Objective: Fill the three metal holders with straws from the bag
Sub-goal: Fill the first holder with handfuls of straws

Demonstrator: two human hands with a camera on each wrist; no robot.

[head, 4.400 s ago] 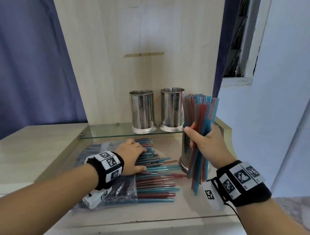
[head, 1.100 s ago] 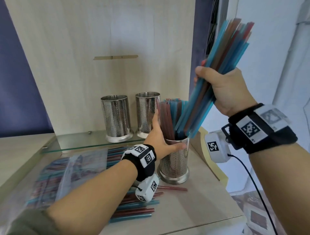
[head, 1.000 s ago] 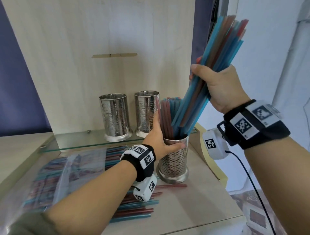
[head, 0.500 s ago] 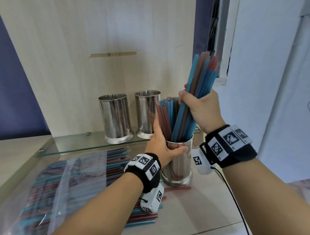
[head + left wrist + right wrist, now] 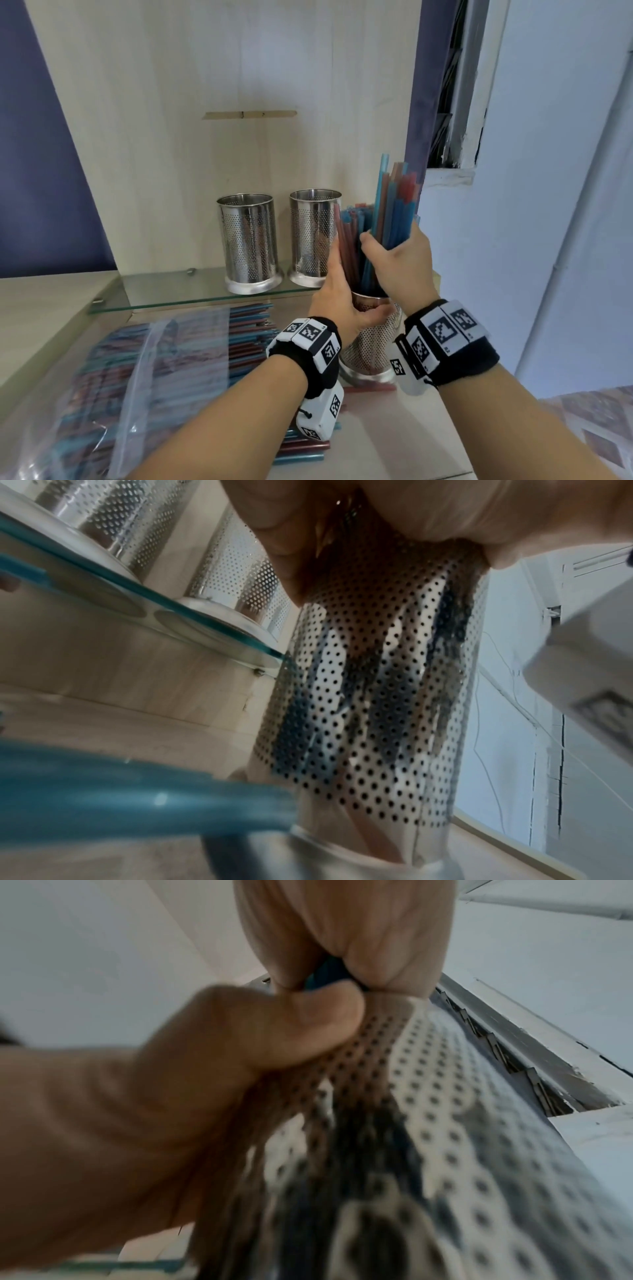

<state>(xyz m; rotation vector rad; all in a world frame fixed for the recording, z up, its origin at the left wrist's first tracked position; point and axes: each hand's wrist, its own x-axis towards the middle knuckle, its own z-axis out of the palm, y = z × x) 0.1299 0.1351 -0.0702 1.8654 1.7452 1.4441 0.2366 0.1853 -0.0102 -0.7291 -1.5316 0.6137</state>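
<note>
Now, perforated steel holder (image 5: 373, 344), smooth tubular straws (image 5: 397, 212)

Left forearm (image 5: 219, 421): bare, enters at lower left of frame, runs up to centre. Band (image 5: 308, 346) on wrist, black with white tags.
Left hand (image 5: 337, 301): centre of frame, palm facing right. Fingers straight, pointing up. Thumb (image 5: 373, 313) hooked round the holder (image 5: 373, 349) rim; the right wrist view shows it pressed on the wall.
Right forearm (image 5: 513, 418): bare, enters at lower right, angled up-left. Same kind of band on wrist.
Right hand (image 5: 400, 270): just right of the left hand and slightly higher, back toward the head camera. Fingers and thumb curled round straws (image 5: 394, 205), wrist bent, knuckles up. The two hands are close; contact between them not resolvable
</note>
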